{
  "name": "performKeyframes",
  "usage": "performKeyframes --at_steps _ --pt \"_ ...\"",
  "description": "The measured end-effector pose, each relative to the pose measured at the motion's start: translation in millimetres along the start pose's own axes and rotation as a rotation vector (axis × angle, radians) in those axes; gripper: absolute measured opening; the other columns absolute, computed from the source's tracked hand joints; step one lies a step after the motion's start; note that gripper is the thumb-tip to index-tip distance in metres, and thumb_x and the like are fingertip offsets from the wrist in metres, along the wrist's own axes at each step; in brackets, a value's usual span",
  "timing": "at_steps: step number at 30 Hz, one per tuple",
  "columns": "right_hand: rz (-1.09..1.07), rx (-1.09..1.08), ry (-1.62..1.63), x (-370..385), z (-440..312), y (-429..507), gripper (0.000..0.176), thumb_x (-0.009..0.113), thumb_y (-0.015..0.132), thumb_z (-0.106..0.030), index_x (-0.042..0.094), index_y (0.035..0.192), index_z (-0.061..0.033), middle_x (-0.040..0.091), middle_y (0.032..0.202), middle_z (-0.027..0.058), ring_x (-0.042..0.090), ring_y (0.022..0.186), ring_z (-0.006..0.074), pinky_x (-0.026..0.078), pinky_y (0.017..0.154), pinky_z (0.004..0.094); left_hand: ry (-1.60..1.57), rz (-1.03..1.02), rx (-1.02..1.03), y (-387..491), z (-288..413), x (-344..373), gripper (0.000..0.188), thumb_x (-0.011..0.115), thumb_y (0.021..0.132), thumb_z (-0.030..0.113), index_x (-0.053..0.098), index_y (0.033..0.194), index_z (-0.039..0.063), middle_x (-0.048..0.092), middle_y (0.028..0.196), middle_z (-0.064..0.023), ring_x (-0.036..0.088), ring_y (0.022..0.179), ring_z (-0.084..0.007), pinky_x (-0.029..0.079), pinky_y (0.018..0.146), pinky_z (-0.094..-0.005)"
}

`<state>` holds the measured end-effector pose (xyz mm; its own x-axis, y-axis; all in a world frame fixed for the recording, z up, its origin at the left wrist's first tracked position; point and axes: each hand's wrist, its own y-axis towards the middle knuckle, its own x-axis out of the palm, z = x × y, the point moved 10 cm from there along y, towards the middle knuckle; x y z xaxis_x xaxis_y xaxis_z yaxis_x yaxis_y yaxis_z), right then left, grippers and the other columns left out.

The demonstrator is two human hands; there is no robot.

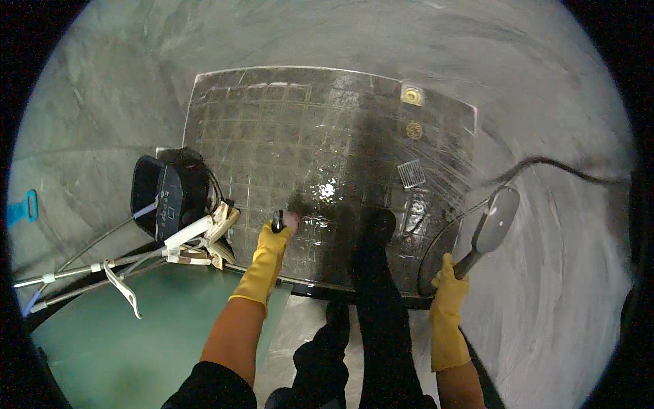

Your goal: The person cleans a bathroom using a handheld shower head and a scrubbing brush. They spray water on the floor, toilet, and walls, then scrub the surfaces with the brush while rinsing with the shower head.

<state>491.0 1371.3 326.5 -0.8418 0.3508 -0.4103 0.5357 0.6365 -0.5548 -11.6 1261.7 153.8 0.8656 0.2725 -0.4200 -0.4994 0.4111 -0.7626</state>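
My left hand (266, 255), in a yellow rubber glove, grips a small tool with a black handle (277, 221) and a blurred pinkish part, low over the wet tiled shower floor (271, 158). In my right hand (449, 301), gloved the same way, is the handle of a grey hand shower (497, 221). Water streaks from its head across the floor's right side. A slotted metal drain grate (411, 174) lies loose there. Beyond it are a round brass-coloured strainer (414, 131) and the uncovered drain (412, 95) near the back wall.
A black bin-like container (179, 199) with a marked panel stands at the left, beside poles with white mop-like heads (191, 232). A green-tinted glass panel (138, 337) spans the lower left. The dark shower hose (552, 161) curves along the right. A raised sill (317, 290) crosses between my feet.
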Motion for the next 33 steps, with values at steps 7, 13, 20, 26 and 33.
performKeyframes --at_steps 7,13,20,26,33 --pt "0.003 0.069 0.066 69 -46 59 0.028 0.079 0.096 -0.030 0.059 0.098 -0.0091 0.052 0.072 -0.0021 0.048 0.059 0.0101 0.041 0.056 0.0272 0.236 -0.005 0.104 39 77 26 0.045 0.078 0.091 0.037 0.068 0.119 0.003 0.070 0.092 -0.0076 0.063 0.084 -0.0162 0.054 0.077 -0.0350" --pt "0.102 0.121 0.208 71 -77 119 0.029 0.079 0.096 -0.028 0.058 0.105 -0.0096 0.051 0.072 -0.0040 0.049 0.059 0.0098 0.041 0.054 0.0268 0.379 -0.092 0.214 59 206 112 0.043 0.074 0.095 0.037 0.068 0.123 0.004 0.073 0.105 -0.0179 0.071 0.101 -0.0318 0.054 0.091 -0.0405" --pt "0.163 0.184 0.292 112 -92 143 0.034 0.080 0.095 -0.031 0.058 0.110 -0.0106 0.057 0.084 -0.0013 0.055 0.071 0.0102 0.046 0.060 0.0268 0.364 -0.207 0.615 121 268 195 0.048 0.074 0.090 0.013 0.060 0.135 0.010 0.070 0.126 -0.0179 0.067 0.118 -0.0362 0.052 0.099 -0.0413" --pt "0.172 0.170 0.379 139 -85 174 0.033 0.079 0.095 -0.032 0.058 0.109 -0.0102 0.057 0.084 -0.0012 0.054 0.071 0.0106 0.047 0.062 0.0280 0.799 -0.307 0.744 117 339 261 0.047 0.073 0.092 0.014 0.061 0.137 0.014 0.060 0.144 -0.0104 0.061 0.128 -0.0369 0.050 0.108 -0.0436" --pt "0.329 0.178 0.337 150 -104 206 0.034 0.072 0.100 -0.042 0.055 0.098 -0.0124 0.049 0.078 -0.0021 0.046 0.065 0.0110 0.043 0.061 0.0295 1.005 -0.576 0.941 114 378 312 0.040 0.072 0.093 0.018 0.064 0.132 0.012 0.060 0.142 -0.0090 0.059 0.129 -0.0356 0.051 0.108 -0.0457"
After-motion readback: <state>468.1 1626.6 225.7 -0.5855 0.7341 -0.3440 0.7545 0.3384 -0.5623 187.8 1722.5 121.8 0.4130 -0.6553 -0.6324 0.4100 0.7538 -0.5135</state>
